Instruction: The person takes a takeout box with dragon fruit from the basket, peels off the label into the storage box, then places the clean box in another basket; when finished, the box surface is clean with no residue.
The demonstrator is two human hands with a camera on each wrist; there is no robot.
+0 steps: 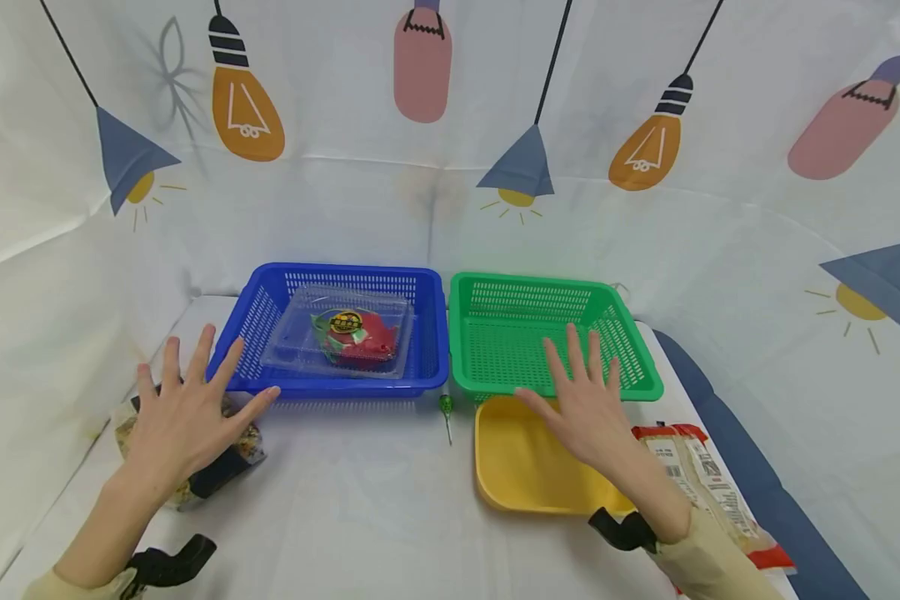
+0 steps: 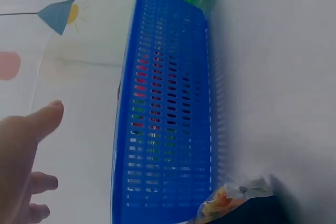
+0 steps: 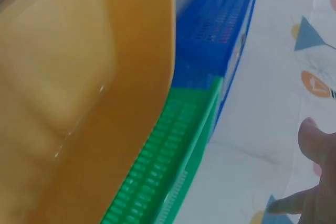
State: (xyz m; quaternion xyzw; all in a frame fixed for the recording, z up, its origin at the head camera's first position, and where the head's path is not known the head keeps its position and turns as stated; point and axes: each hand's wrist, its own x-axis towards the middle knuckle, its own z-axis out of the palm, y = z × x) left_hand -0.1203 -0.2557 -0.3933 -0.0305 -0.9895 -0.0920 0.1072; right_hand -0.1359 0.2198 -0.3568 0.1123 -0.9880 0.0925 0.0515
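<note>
My left hand (image 1: 187, 417) is held with its fingers spread, in front of the blue basket (image 1: 360, 388) at the left; it holds nothing. Below it, partly hidden, lies a clear bag with dark panels (image 1: 221, 471). Inside the blue basket sits a clear plastic box (image 1: 288, 333) with a red and green item (image 1: 363, 337) in or under it. My right hand (image 1: 585, 408), fingers also spread and holding nothing, hovers over the yellow tray (image 1: 510, 467) and the front of the green basket (image 1: 487, 333). In the right wrist view the yellow tray (image 3: 142, 51) fills the left side.
A small green-topped tool with a thin shaft (image 1: 447, 407) lies between the baskets and in front of them. Beside my right forearm is a red and clear printed packet (image 1: 708, 475). A white curtain with lamp drawings (image 1: 330, 208) hangs behind the table (image 1: 360, 517).
</note>
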